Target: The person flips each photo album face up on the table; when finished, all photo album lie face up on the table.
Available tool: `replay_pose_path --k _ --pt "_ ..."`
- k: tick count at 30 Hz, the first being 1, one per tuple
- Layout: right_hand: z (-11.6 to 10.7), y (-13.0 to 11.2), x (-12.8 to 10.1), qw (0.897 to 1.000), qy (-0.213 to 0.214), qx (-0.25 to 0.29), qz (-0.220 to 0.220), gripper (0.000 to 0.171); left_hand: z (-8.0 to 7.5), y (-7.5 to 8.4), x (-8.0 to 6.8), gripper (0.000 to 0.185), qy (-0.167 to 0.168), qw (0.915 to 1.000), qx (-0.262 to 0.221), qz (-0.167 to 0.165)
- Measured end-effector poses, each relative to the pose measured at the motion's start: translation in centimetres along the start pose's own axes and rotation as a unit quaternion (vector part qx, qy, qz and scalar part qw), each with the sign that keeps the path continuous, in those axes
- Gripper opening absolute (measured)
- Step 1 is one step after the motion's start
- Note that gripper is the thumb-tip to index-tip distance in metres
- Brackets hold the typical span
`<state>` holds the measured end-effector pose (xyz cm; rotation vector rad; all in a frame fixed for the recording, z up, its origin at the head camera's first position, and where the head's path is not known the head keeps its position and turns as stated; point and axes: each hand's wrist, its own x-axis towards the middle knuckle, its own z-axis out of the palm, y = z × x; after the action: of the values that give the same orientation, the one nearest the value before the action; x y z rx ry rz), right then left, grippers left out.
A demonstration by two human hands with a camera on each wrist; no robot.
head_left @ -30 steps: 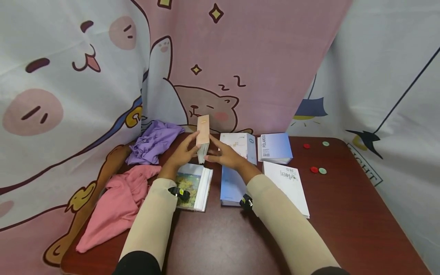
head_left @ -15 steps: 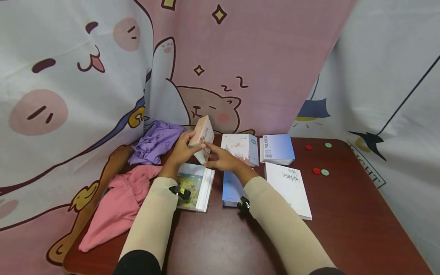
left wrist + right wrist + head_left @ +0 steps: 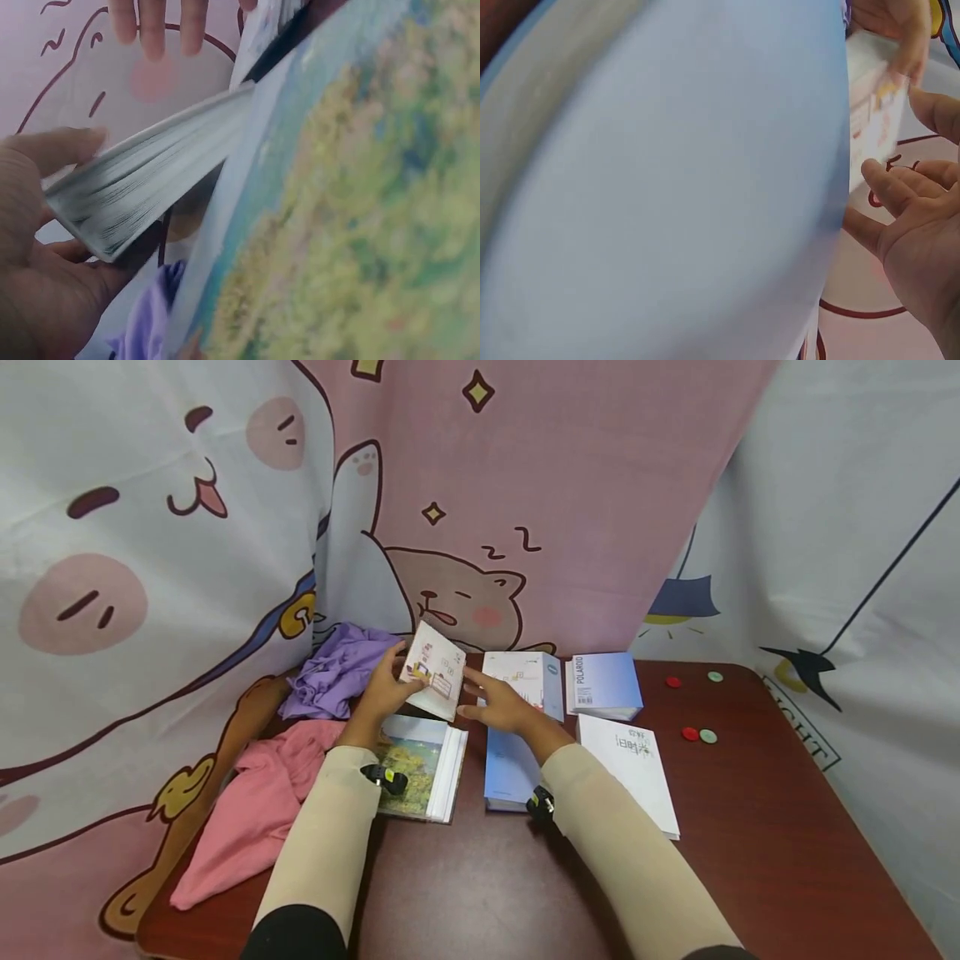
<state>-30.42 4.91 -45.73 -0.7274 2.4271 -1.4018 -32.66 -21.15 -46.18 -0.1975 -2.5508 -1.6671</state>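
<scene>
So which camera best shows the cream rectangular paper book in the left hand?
The head view: nearly all the printed cover of the cream rectangular paper book is visible, with the left hand gripping it. The left wrist view shows mostly its page edges; the right wrist view catches only part of it, blurred.

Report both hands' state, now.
Left hand: holding the thick illustrated book between thumb and fingers.
Right hand: open, close to the book, holding nothing.

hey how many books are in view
6: a cream book in the left hand, a painted book nearer, a blue book and a white book right of it, a grey-spined book and a POLAROID book behind those. Others may be hidden.
</scene>
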Motion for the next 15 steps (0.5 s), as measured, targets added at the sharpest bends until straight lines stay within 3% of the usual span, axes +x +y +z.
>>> replay_pose_path --k 8,15 --pt "-1.4 0.2 -1.1 1.0 0.009 -0.018 -0.001 0.083 -0.2 -1.0 -0.1 0.093 -0.004 0.9994 0.01 -0.034" --pt "-2.4 0.4 -1.4 0.999 0.022 -0.03 0.001 0.083 -0.4 -1.8 0.2 0.075 -0.01 0.998 0.055 -0.028"
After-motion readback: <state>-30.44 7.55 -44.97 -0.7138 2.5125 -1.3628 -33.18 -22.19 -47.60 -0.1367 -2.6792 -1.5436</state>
